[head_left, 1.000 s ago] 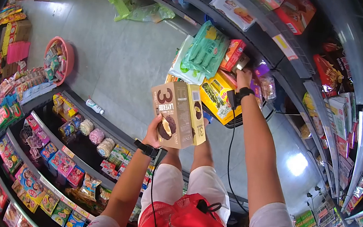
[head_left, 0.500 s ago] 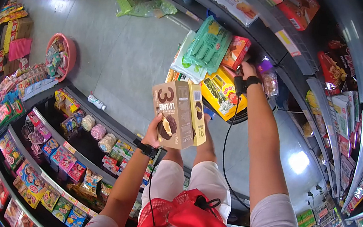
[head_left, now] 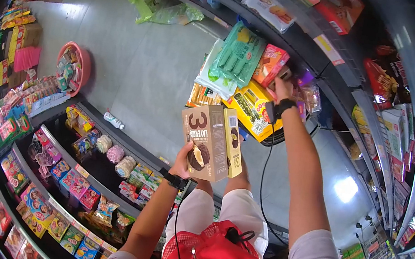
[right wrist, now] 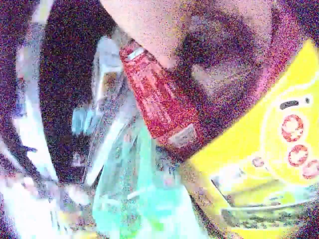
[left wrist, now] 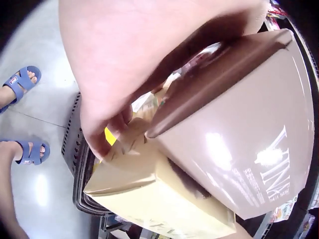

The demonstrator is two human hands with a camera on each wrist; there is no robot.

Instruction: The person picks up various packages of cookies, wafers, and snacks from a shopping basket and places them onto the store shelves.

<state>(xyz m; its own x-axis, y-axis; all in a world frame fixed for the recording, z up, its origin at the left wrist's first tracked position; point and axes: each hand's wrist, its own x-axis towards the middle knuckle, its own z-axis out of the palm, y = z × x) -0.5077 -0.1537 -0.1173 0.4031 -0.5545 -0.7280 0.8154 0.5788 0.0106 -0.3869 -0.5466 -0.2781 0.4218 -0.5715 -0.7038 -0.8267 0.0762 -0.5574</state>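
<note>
In the head view my left hand [head_left: 181, 162] grips a brown cookie box [head_left: 206, 142] together with a cream box [head_left: 232, 143] beside it. The left wrist view shows curled fingers of that hand [left wrist: 149, 50] over the cream box [left wrist: 159, 194], with the brown box [left wrist: 239, 129] alongside. My right hand [head_left: 284, 91] reaches among packages in a dark basket, right of a red box [head_left: 271, 65] and above a yellow pack [head_left: 254, 109]. Its fingertips are hidden in the noisy right wrist view, where the hand [right wrist: 149, 25] is close to the red box [right wrist: 162, 104].
Teal [head_left: 239, 54] and white [head_left: 214, 72] packages lie left of the red box. Stocked shelves [head_left: 89, 179] curve along the lower left, others rise at the right. A pink tub [head_left: 84, 72] and a green bag [head_left: 153, 8] stand on the floor. A cable hangs from my right wrist.
The two boxes in my left hand have shifted slightly right and down in the head view. My right hand has moved slightly down, and the red box beside it lies at a different angle.
</note>
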